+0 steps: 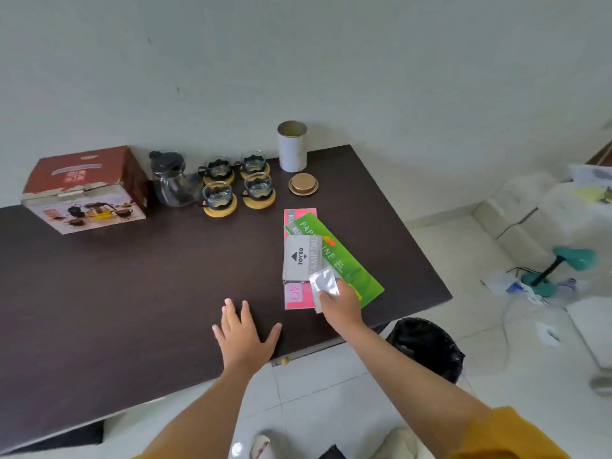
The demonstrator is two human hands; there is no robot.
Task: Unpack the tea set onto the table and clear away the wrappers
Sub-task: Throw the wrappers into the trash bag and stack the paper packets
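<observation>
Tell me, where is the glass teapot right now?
In the head view, the glass teapot stands at the table's far left edge by the wall, between the red tea set box and the four glass cups on coasters.

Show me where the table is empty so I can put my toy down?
Bare table stretches from the box down to the left hand. It's crowded at the back: teapot, cups, canister. Paper packs fill the right.
</observation>
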